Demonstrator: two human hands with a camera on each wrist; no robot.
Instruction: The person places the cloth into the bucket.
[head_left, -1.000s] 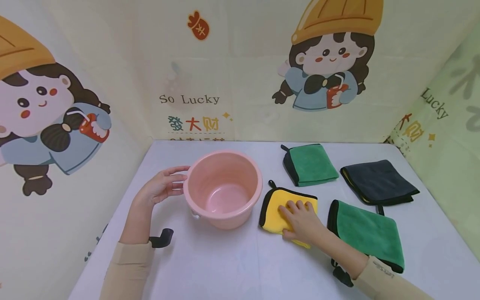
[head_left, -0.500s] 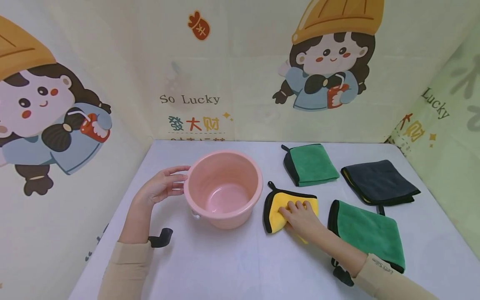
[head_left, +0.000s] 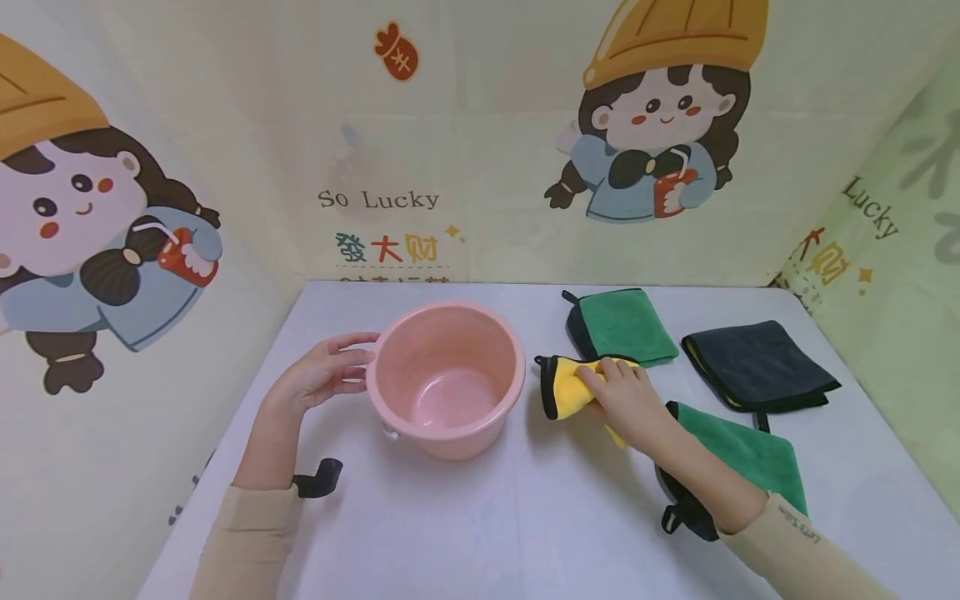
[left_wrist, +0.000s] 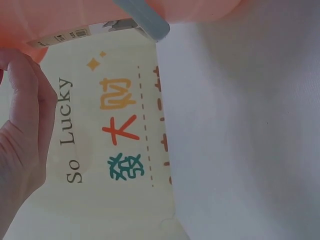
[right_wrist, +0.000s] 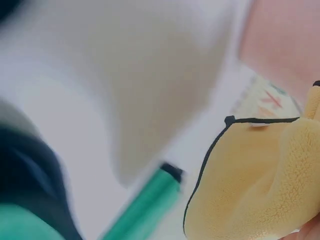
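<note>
A pink bucket (head_left: 446, 346) stands left of centre on the white table. My left hand (head_left: 322, 372) lies along its left side, fingers extended with the tips at the rim. In the left wrist view, that hand (left_wrist: 25, 115) is beside the bucket wall (left_wrist: 200, 7). My right hand (head_left: 630, 404) pinches a yellow cleaning cloth (head_left: 566, 392) with black edging, to the right of the bucket. Bunched under the fingers, the cloth is raised over the table and casts a shadow. The right wrist view shows its fluffy face (right_wrist: 250, 185) hanging in a fold; the right fingers are mostly hidden there.
Behind the right hand lies a folded green cloth (head_left: 626, 327). A dark grey cloth (head_left: 761, 362) is at the far right, and another green cloth (head_left: 750, 458) lies partly under the right forearm. Printed curtains (head_left: 495, 167) enclose the table (head_left: 450, 533) at back and sides.
The right hand has gathered the yellow cloth, which lay flat on the table, and lifted it up and slightly away. The left hand and bucket stay in place.
</note>
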